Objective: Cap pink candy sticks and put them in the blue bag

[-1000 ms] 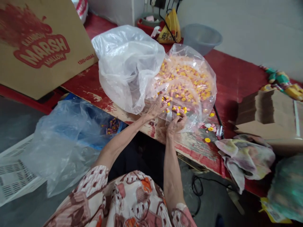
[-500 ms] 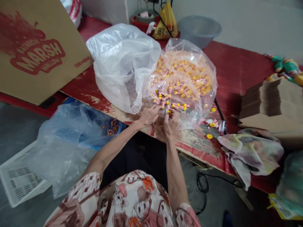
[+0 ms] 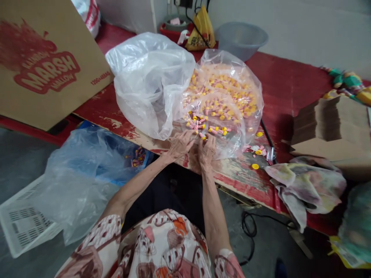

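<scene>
Small clear tubes with pink contents and yellow caps fill a transparent plastic bag [image 3: 255,87] on the table, and several lie loose at its near mouth. At that mouth, the fingers of my left hand [image 3: 181,146] are bent together, with their tips at the capped end of a small tube [image 3: 196,126]. Close beside it, my right hand [image 3: 206,151] is curled, thumb and fingers closed at another small tube [image 3: 202,136] with a yellow cap. Its fingertips are partly hidden. To the left stands a large, cloudy plastic bag [image 3: 145,77] with its mouth open.
A cardboard box [image 3: 52,104] stands left on the worn red table [image 3: 278,81]. Loose yellow caps [image 3: 255,166], a stained cloth [image 3: 310,185] and stacked cardboard [image 3: 327,150] lie right. Below left are a plastic-lined blue bin [image 3: 116,139] and a white crate [image 3: 17,239]. A grey basin [image 3: 242,36] sits behind.
My fingertips have shifted slightly among the loose tubes. A tube by my left fingertips now points away from me, and my right hand has moved a little left.
</scene>
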`<state>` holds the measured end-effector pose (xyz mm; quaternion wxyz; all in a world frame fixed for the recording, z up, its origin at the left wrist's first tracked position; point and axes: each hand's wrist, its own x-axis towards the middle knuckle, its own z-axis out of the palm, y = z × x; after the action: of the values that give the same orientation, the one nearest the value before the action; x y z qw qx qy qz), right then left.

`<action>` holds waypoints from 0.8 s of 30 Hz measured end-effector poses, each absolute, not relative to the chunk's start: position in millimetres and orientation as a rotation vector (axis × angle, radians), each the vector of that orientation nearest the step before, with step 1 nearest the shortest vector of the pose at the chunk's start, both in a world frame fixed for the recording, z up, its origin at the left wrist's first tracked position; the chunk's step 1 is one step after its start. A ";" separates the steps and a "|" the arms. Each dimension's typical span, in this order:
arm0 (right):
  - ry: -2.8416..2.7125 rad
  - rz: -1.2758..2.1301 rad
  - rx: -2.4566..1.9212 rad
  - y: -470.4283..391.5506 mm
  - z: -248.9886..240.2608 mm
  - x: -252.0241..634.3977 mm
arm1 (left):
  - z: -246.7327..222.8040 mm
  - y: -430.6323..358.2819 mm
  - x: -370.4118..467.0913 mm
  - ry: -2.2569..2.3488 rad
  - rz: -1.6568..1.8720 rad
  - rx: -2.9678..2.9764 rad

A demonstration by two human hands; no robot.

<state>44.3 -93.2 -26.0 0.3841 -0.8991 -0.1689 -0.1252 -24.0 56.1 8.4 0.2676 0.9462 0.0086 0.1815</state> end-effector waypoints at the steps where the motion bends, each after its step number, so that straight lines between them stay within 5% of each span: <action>1: -0.416 -0.302 -2.339 -93.0 -25.5 43.9 | 7.2 56.3 -24.4 0.020 0.522 2.534; 11: -0.333 -0.482 -2.034 -96.1 -18.3 40.5 | 11.6 67.6 -22.4 0.145 0.729 2.333; 18: -0.491 -0.172 -1.946 -95.7 -18.3 39.9 | -10.3 45.4 -11.0 0.137 0.590 2.255; 24: -0.338 -0.306 -1.941 -96.0 -25.2 38.2 | -7.3 42.4 -14.2 0.168 0.663 2.200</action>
<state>38.2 -96.0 -25.2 0.5431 -0.8175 -0.1422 -0.1287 -14.2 42.4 -7.3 0.4067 0.8723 0.0668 0.2630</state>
